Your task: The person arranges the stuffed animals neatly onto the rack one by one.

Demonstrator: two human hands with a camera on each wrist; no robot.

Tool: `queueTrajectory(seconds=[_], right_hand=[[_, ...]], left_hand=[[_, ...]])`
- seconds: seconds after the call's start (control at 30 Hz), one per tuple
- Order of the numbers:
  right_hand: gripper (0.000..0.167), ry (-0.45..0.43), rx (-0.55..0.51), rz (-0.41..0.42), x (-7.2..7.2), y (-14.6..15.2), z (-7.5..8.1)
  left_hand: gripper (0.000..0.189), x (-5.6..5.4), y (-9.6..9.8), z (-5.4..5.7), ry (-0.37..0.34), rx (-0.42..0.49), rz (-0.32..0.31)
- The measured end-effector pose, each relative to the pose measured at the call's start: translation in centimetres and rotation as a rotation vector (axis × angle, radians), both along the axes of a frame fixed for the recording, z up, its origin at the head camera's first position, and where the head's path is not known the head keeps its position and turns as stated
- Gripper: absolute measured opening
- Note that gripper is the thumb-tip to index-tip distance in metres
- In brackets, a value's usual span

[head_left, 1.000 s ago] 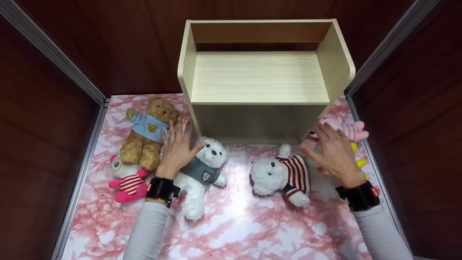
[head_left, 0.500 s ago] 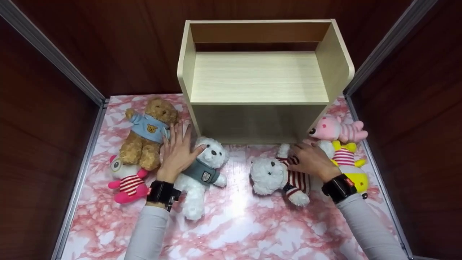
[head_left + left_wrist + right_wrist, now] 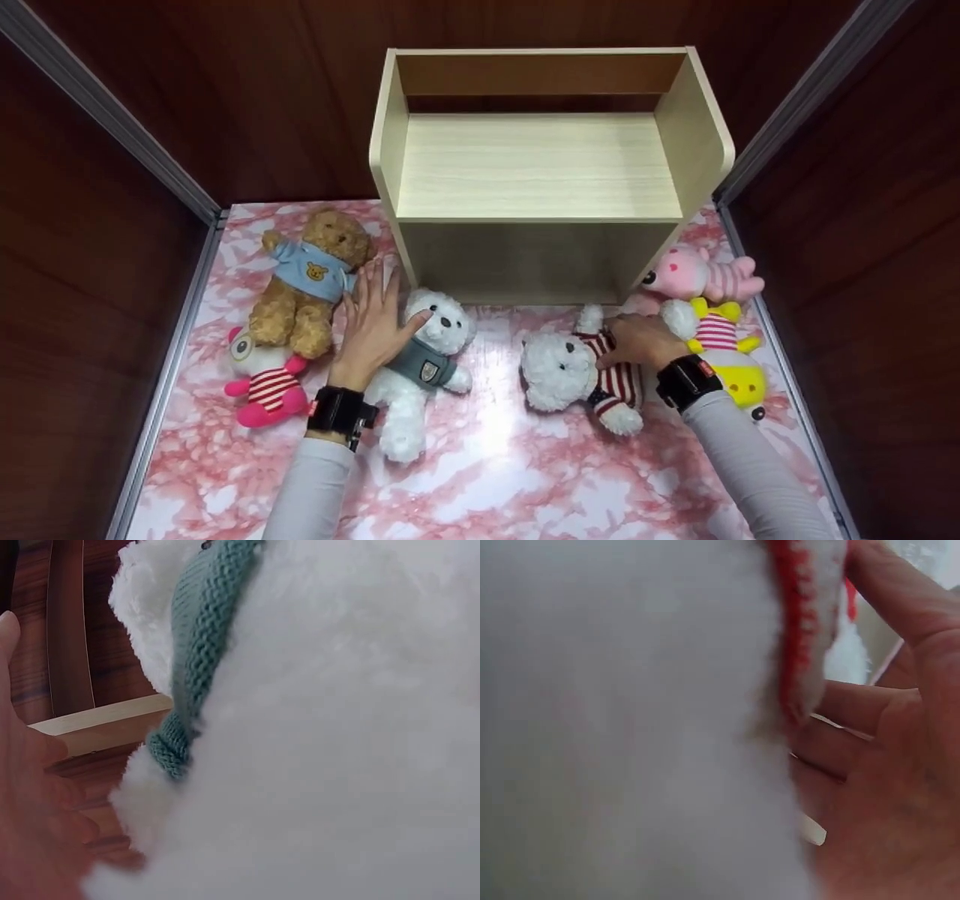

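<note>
My left hand [image 3: 373,322] lies with straight, spread fingers between the brown teddy bear [image 3: 296,281] in a blue shirt and a white plush bear [image 3: 444,321] in a grey-green sweater. Its thumb overlaps the white bear's head in the head view. That bear's knitted sweater [image 3: 206,622] and white fur fill much of the left wrist view, apart from the fingers there. With thumb and curled fingers, my right hand [image 3: 641,341] grips a second white plush bear [image 3: 559,367] around its red-striped sweater [image 3: 802,630]. This bear lies on its back, head leftward; its legs are hidden under my hand and wrist.
A pale wooden shelf unit [image 3: 536,165] stands at the back. On the pink marbled floor [image 3: 495,495] lie a pink-and-white plush [image 3: 271,394] at left, a pink plush [image 3: 694,274] and a yellow plush [image 3: 731,367] at right. Dark wood panels [image 3: 870,300] enclose the sides.
My right hand has moved left from above the pink and yellow plushes to the striped-sweater bear and closed around its body. My left hand has stayed nearly still.
</note>
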State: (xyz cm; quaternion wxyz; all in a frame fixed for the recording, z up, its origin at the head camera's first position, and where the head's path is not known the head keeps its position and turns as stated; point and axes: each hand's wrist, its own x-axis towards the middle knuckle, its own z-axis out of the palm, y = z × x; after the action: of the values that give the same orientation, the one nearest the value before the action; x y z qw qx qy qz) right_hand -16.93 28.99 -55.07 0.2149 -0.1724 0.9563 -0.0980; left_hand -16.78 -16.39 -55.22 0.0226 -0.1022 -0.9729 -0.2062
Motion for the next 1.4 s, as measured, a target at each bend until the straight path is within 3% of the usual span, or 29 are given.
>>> queueTrajectory(seconds=[0.17, 0.37, 0.53, 0.73, 0.9, 1.13, 1.4], right_hand=[[0.052, -0.066, 0.009, -0.011, -0.4, 0.3, -0.5], [0.053, -0.150, -0.015, -0.029, -0.6, 0.5, -0.6], [0.049, -0.179, -0.024, -0.035, -0.4, 0.4, -0.5], [0.051, -0.220, -0.021, -0.078, -0.7, 0.3, -0.5], [0.050, -0.240, -0.065, -0.063, -0.7, 0.8, -0.5], [0.042, -0.123, -0.281, -0.031, -1.0, 2.0, -0.8], [0.039, -0.022, -0.682, -0.296, -1.2, 0.9, -1.4]], left_hand=[[0.093, 0.3, 0.2, 0.0, 0.011, 0.024, 0.000], [0.073, 0.8, 0.5, -0.1, 0.131, 0.076, 0.005], [0.059, 1.5, 1.1, -0.1, 0.185, 0.143, 0.002], [0.049, 1.7, 2.4, 0.4, 0.240, 0.202, -0.028], [0.042, 2.0, 3.5, 1.1, 0.289, 0.250, -0.064], [0.030, 2.5, 5.1, 1.4, 0.354, 0.345, -0.117], [0.021, 2.7, 7.6, 1.5, 0.398, 0.457, -0.162]])
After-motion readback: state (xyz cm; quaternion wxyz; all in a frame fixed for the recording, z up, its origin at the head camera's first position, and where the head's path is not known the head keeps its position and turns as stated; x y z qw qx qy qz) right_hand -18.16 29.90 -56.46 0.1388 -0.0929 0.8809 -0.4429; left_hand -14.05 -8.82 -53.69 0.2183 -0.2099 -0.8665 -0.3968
